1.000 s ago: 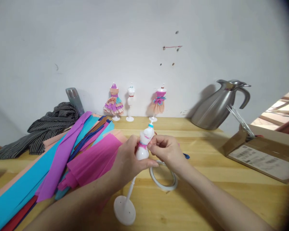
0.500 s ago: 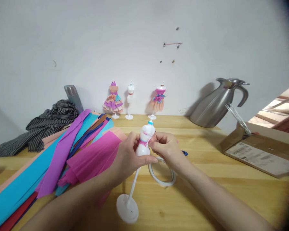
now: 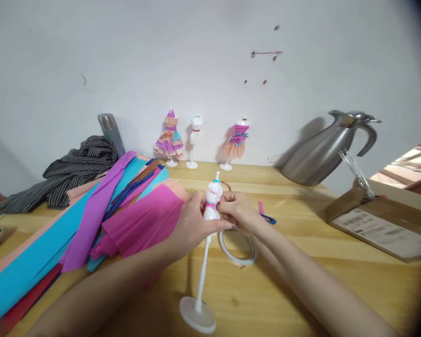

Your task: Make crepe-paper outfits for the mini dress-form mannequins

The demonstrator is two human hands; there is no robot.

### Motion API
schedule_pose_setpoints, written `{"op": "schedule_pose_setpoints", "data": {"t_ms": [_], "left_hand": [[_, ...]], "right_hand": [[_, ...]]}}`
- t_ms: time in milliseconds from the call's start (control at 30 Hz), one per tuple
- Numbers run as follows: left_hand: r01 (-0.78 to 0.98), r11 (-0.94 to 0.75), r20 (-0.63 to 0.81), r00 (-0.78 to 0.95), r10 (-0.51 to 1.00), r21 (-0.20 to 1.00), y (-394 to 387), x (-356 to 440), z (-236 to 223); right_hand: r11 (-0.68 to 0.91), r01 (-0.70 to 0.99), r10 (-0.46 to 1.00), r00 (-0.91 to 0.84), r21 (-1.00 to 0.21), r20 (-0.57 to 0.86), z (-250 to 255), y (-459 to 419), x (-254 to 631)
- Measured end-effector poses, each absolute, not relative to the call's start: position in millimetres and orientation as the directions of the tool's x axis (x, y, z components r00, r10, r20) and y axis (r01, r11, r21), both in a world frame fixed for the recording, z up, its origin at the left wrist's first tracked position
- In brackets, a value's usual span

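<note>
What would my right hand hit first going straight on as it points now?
Most likely the white mannequin in your left hand; your right hand points at its waist and seems to touch it, though depth is unclear.

Bare left forearm (image 3: 122,278) angling up from lower left, bare right forearm (image 3: 308,281) from lower right, bare left grip (image 3: 189,222) curled, thumb (image 3: 219,226) stretched rightward, bare right grip (image 3: 241,210) near it, fingers (image 3: 228,196) bent inward.

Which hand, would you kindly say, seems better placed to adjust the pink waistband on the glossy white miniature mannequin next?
Probably the right hand: its fingertips are beside the waistband, while the left hand grips the mannequin.
</note>
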State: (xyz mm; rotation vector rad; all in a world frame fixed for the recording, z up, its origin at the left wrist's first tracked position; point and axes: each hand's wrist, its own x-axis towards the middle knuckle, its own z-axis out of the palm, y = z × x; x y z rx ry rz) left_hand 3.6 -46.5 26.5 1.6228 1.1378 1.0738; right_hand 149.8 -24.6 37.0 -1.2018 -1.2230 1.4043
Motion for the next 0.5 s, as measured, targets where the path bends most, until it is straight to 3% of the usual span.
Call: {"op": "schedule_pose_setpoints", "data": {"t_ms": [67, 167, 300, 400, 500], "left_hand": [[0.16, -0.154, 0.121, 0.197, 0.973, 0.975, -42, 6, 18], [-0.107, -0.007, 0.031, 0.221, 0.975, 0.994, -33, 10, -3], [-0.454, 0.267, -0.1, 0.359, 0.928, 0.85, -28, 13, -25], [-0.52, 0.412, -0.13, 0.493, 0.86, 0.748, -28, 11, -28], [-0.459, 0.488, -0.183, 0.562, 0.807, 0.742, -28, 8, -24]], "right_hand": [[-0.131, -0.054, 0.986, -0.108, -0.99, -0.124, 29, -20, 148], [-0.133, -0.04, 0.988, -0.081, -0.99, -0.13, 18, -14, 146], [-0.124, -0.016, 0.988, -0.093, -0.992, -0.122, 8, -8, 146], [-0.132, -0.023, 0.984, -0.123, -0.991, -0.128, 6, -7, 148], [-0.144, -0.032, 0.978, -0.16, -0.989, -0.137, 4, -6, 151]]}}
